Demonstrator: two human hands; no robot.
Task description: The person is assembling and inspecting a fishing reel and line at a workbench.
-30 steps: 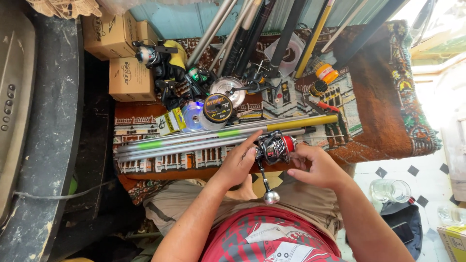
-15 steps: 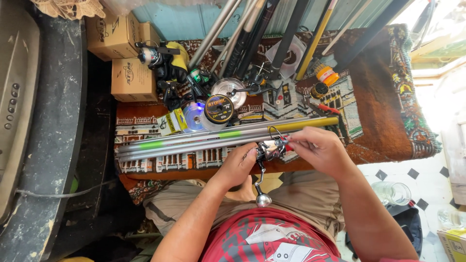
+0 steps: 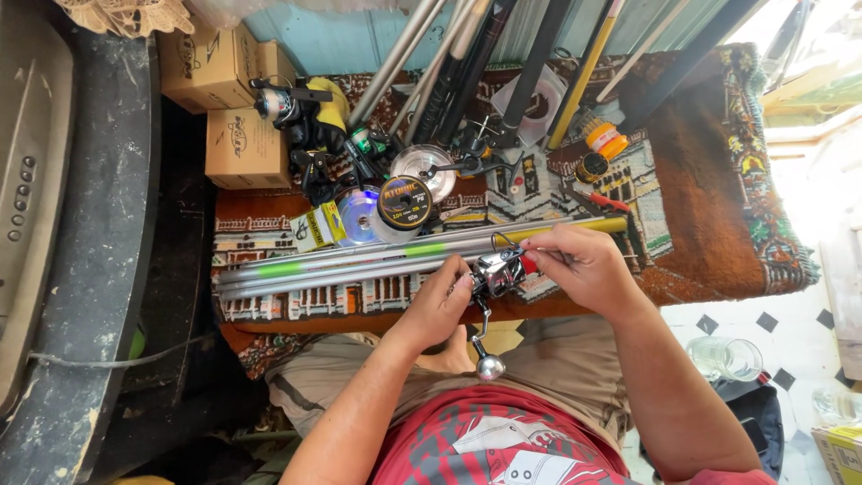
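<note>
Across the patterned rug (image 3: 709,207) covering the table we see a bundle of grey fishing rods (image 3: 359,265) lying lengthwise, with cardboard boxes (image 3: 242,148) and line spools (image 3: 404,202) behind them. Our left hand (image 3: 440,310) curls closed around the spinning reel (image 3: 496,274) at the near edge of the rods, its knobbed crank hanging down, while our right hand (image 3: 584,269) pinches at the reel's top, seemingly on its red part, though the fingers hide the exact contact.
</note>
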